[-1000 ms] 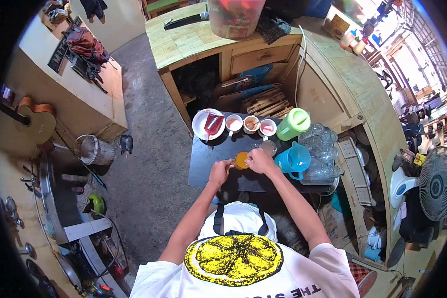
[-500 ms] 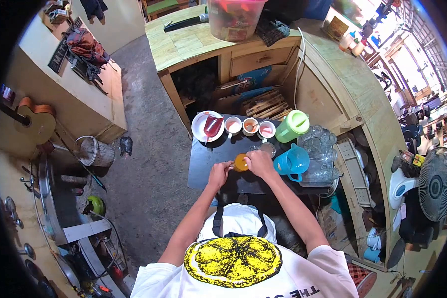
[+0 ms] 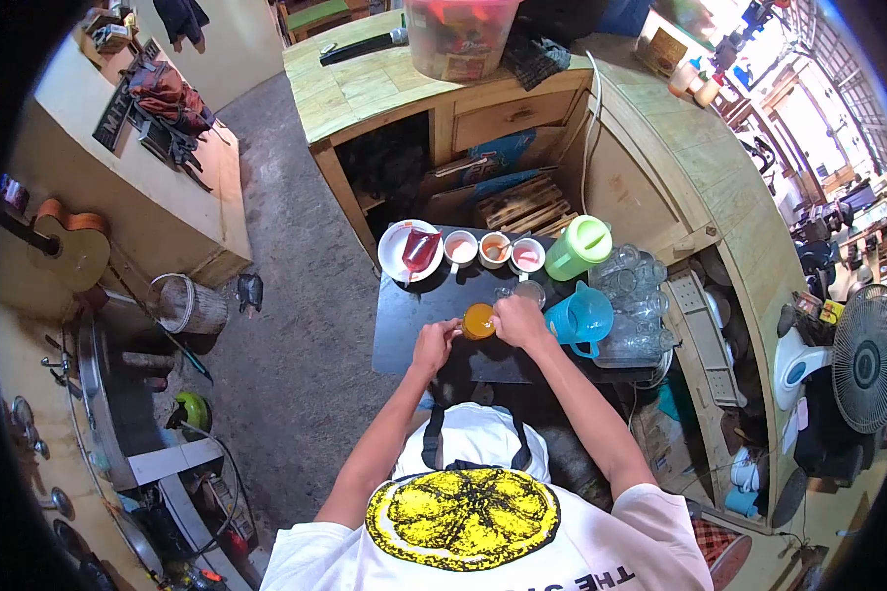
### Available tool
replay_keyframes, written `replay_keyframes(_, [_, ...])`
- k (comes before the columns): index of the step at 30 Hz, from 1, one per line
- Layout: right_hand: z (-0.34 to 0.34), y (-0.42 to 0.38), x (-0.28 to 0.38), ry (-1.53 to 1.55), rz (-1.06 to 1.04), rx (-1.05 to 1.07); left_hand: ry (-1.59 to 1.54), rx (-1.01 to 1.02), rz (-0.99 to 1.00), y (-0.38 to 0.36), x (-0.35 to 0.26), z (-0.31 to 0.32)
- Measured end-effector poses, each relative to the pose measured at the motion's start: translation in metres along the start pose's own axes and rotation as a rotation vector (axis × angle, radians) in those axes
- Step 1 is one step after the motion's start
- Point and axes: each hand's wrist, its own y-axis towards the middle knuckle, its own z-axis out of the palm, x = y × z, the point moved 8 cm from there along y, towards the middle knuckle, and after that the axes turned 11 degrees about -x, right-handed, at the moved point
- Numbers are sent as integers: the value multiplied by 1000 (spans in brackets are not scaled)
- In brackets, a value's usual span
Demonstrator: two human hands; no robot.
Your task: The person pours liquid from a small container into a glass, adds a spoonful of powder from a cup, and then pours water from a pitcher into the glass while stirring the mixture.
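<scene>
Head view: the left hand [image 3: 432, 345] is curled at the left side of the glass of orange drink [image 3: 479, 322], near the middle of the counter [image 3: 404, 330]; the right hand [image 3: 518, 321] bends inward at its right rim. Either grip, I cannot tell.

The dark, smooth tabletop [image 3: 409, 315] carries a white bowl [image 3: 390, 258] at its far left corner, then three white cups [image 3: 495, 264] in a row along the far edge. A green lidded pitcher [image 3: 574, 250] stands toward the far right corner, with clear glassware [image 3: 637, 300] crowding the right edge beside a blue jug [image 3: 579, 315]. Near the middle of the near edge is a glass of orange drink [image 3: 479, 322].
</scene>
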Motion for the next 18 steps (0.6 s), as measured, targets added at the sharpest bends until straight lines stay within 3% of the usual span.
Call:
replay_keyframes(4, [-1,-4,13,160,-54,7,-40,-14,4,0,-1,1])
replay_keyframes(7, [-15,-1,11,118,47,-129,-41,-21,-2,0,-1,-2])
replay_keyframes(10, [-3,-1,4,6,26,-59,-33,-24,-5,-1,1,0])
replay_keyframes(13, [-2,-5,7,103,-43,-4,-19,-16,-6,-1,-1,0])
replay_keyframes(18, [-20,1,7,65,31,-133,-13,6,-36,-1,-1,-1])
